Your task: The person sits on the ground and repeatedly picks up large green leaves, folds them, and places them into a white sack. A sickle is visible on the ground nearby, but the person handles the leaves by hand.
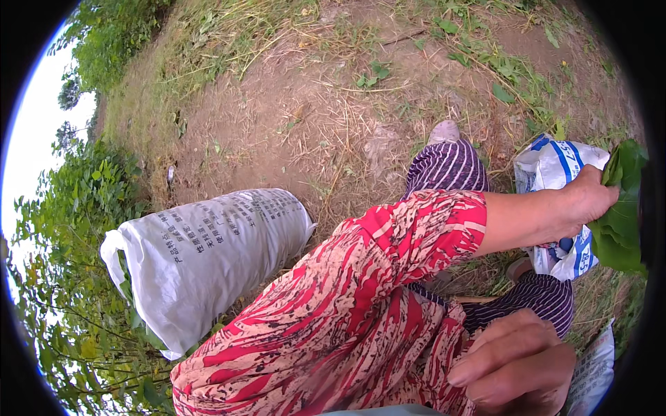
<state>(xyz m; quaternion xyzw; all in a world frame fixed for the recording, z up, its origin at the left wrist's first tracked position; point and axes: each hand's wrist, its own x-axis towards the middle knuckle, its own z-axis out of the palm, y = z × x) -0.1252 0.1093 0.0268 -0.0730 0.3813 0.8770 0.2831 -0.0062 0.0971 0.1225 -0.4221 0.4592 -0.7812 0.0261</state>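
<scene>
My left hand (588, 193) reaches to the right edge, its fingers closed on large green leaves (624, 221). Behind that wrist, near my striped trouser legs, stands a white and blue printed plastic bag (554, 156); small dark and reddish things show in its lower part. Close to the camera at the bottom, my right hand (515, 359) has its fingers curled. Its palm side is hidden, so I cannot tell if it holds something. The red patterned sleeve covers my left upper arm.
A full white woven sack (218, 255) bearing writing lies at the left, with green leaves showing at its mouth. Another printed white bag (593, 374) is at the lower right. Leafy bushes (67, 312) line the left edge. Bare soil (250, 135) with dry straw and weeds spreads above.
</scene>
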